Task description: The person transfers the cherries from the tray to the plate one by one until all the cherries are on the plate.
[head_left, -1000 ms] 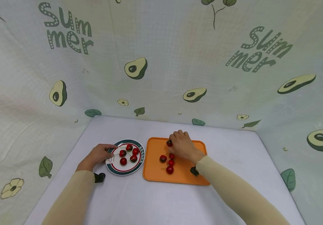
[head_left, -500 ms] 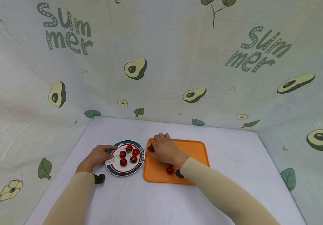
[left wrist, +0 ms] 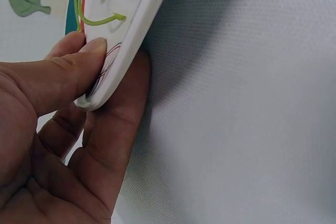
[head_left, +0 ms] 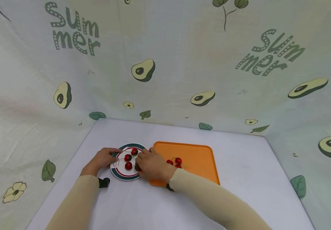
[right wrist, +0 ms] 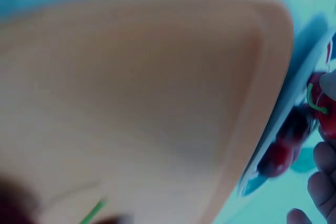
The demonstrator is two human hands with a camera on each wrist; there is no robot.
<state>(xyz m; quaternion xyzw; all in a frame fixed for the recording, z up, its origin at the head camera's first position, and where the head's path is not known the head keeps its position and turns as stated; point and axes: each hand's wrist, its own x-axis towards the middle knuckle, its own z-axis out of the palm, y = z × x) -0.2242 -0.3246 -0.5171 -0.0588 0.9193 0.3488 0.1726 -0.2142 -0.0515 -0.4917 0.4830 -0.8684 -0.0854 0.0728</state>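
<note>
Right hand (head_left: pixel 153 164) and left hand (head_left: pixel 102 157) both pinching. Rectangular orange plastic tray (head_left: pixel 194 156) at 3 o'clock of round white plate, green-and-red ringed (head_left: pixel 117 172). Left hand holds plate rim, 10 o'clock; right hand, at 3, grips glossy red cherry (right wrist: pixel 329 116).
</note>
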